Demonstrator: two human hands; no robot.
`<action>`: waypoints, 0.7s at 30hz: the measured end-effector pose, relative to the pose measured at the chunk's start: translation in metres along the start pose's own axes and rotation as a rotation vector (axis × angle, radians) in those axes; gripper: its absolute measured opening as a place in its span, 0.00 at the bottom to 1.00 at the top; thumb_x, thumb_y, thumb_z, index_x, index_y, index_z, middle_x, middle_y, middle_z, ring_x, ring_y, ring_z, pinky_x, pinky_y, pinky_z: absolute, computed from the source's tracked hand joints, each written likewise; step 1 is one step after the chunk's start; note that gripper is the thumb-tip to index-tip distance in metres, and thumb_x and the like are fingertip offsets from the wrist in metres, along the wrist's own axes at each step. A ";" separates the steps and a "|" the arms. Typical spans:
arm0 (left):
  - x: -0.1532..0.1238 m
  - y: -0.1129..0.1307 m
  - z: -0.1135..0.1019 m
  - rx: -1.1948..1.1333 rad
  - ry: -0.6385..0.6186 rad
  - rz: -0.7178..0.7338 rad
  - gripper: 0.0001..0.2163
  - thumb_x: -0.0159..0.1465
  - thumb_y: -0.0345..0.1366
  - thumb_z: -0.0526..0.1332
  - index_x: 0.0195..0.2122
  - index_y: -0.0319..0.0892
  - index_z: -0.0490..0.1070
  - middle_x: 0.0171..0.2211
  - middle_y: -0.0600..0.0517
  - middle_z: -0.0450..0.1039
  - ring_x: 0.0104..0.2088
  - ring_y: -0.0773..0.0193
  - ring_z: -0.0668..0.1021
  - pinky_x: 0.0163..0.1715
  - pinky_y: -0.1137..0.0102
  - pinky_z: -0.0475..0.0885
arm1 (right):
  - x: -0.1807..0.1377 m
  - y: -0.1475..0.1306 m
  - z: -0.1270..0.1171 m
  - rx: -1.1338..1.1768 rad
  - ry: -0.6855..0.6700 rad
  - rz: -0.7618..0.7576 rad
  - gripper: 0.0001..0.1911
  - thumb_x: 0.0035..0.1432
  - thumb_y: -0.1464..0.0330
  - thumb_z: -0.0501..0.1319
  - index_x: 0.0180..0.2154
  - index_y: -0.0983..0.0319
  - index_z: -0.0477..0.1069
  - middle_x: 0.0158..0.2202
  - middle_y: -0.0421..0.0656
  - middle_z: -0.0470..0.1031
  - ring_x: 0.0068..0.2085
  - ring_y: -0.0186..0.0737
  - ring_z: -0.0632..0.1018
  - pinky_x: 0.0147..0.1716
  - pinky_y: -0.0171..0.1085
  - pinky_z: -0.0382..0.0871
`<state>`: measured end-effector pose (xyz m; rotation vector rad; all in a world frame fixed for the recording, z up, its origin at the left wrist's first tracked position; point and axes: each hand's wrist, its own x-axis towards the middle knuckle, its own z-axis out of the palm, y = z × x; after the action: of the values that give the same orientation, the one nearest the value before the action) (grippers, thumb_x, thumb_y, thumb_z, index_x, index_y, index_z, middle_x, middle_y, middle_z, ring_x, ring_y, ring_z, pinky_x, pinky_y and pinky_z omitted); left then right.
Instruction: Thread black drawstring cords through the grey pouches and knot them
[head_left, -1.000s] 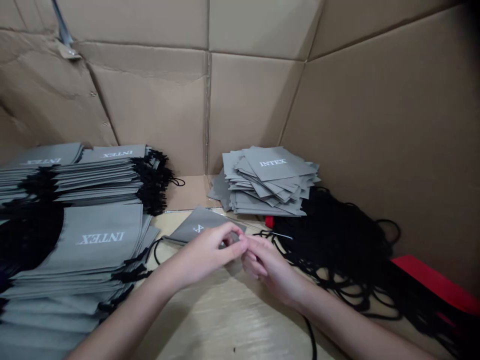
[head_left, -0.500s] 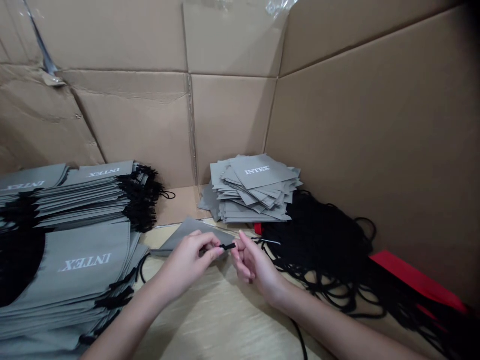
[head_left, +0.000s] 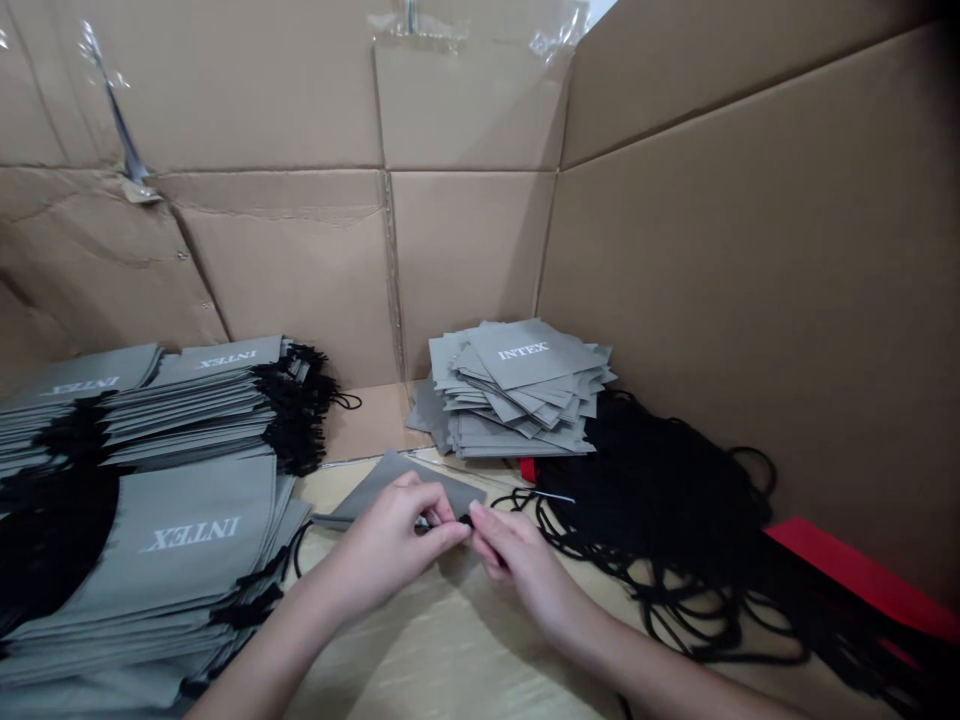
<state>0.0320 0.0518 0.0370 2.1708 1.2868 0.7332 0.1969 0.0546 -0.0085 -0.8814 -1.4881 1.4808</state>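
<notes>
Fingertips of my left hand (head_left: 409, 530) and my right hand (head_left: 517, 550) meet over the table, both pinching a short length of black cord (head_left: 466, 520). Most of that cord is hidden by the fingers. Just behind my left hand lies a grey fabric pouch (head_left: 390, 480), one corner pointing away from me. Whether the pinched cord runs into this pouch cannot be seen. A thin pale rod, perhaps a hook or needle (head_left: 555, 495), lies right of my right hand, by a heap of black cords (head_left: 652, 480).
Stacked grey INTEX pouches with black cords (head_left: 195, 530) fill the left side. Loose grey INTEX pieces (head_left: 517, 390) are piled at the back. Cardboard walls (head_left: 465, 260) enclose the back and right. A red flat object (head_left: 862, 575) lies at the right among the cords.
My right hand has closed its thumb and fingers onto the cord end that stuck out from my left hand's pinch. The hands are now touching. The view has shifted slightly.
</notes>
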 end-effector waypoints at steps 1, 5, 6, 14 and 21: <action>0.000 0.001 0.000 -0.029 -0.008 -0.011 0.09 0.59 0.41 0.58 0.26 0.41 0.69 0.29 0.53 0.66 0.33 0.63 0.70 0.34 0.72 0.63 | 0.001 -0.001 0.000 0.087 0.011 0.043 0.26 0.54 0.49 0.54 0.16 0.60 0.53 0.14 0.31 0.47 0.16 0.27 0.48 0.17 0.33 0.38; 0.000 0.003 -0.001 -0.033 -0.019 0.019 0.09 0.61 0.39 0.56 0.27 0.41 0.69 0.27 0.55 0.62 0.31 0.65 0.67 0.32 0.72 0.61 | 0.002 -0.003 0.001 0.274 0.105 0.104 0.26 0.51 0.52 0.58 0.14 0.60 0.52 0.11 0.30 0.45 0.14 0.25 0.45 0.16 0.33 0.35; 0.000 0.003 -0.001 -0.023 -0.018 0.031 0.09 0.61 0.38 0.56 0.26 0.41 0.69 0.26 0.55 0.61 0.31 0.65 0.67 0.31 0.73 0.60 | 0.002 -0.003 0.000 0.268 0.118 0.092 0.26 0.51 0.53 0.58 0.14 0.60 0.52 0.11 0.30 0.45 0.14 0.25 0.45 0.16 0.33 0.35; -0.002 -0.005 -0.007 -0.048 -0.057 -0.015 0.06 0.58 0.35 0.58 0.25 0.41 0.69 0.28 0.56 0.59 0.32 0.65 0.67 0.35 0.73 0.61 | 0.009 -0.009 -0.021 -0.455 0.003 -0.220 0.24 0.57 0.54 0.54 0.16 0.61 0.55 0.15 0.35 0.51 0.19 0.30 0.54 0.19 0.33 0.44; -0.006 -0.007 -0.011 0.018 -0.121 0.030 0.04 0.57 0.32 0.57 0.26 0.42 0.69 0.29 0.55 0.60 0.32 0.66 0.68 0.31 0.74 0.62 | 0.004 -0.009 -0.014 -0.717 -0.231 -0.342 0.11 0.59 0.59 0.54 0.35 0.58 0.69 0.22 0.37 0.65 0.23 0.33 0.63 0.23 0.32 0.53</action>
<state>0.0177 0.0507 0.0396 2.2173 1.2065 0.5939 0.2086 0.0636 -0.0001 -0.8066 -2.2763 0.8095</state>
